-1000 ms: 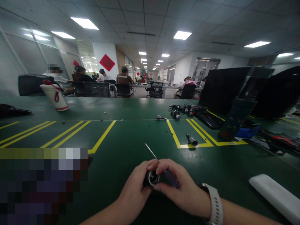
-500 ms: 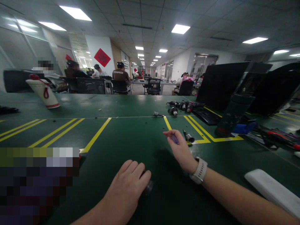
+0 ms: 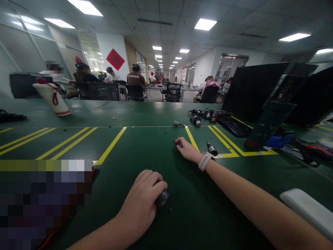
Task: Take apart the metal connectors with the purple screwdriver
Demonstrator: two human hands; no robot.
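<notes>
Purple tool [image 3: 180, 144] mostly out of sight w/in R hand [image 3: 189, 150]

I get a smooth sheen off the cylinder [image 3: 163, 198] in the left hand [image 3: 145, 194], metal or plastic I can't tell. The handle [image 3: 180, 144] between the fingers of the right hand [image 3: 189, 149] looks like plastic. Right of those fingers, 1 fitting [image 3: 212, 150] shines like bare metal; behind them, the watch strap [image 3: 204, 161] looks matt and rubbery. Below, the tabletop [image 3: 144, 149] is smooth, softly glossy.
</notes>
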